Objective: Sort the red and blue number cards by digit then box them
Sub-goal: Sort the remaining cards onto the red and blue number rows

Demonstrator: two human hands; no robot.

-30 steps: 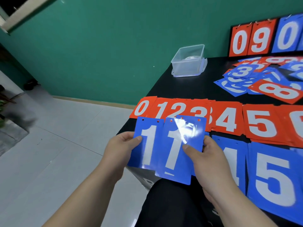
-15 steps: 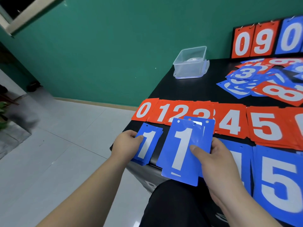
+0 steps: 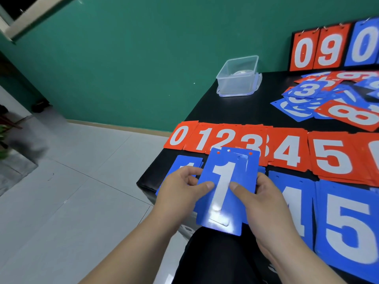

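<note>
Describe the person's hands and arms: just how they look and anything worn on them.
The left hand and right hand are bare, with no gloves or rings showing. The thumbnails look short and plain. The left forearm and right forearm are uncovered down to the frame's edge, with no sleeve, watch or wristband in view.

Glossy plastic blue 1 card [image 3: 225,193], clear plastic box [image 3: 238,78], matt black table [image 3: 235,111].

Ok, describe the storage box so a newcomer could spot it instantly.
Start at the black table against the green wall. At its far left corner stands the clear plastic box. It is the only see-through thing there; its neighbours are flat red or blue cards.
</note>
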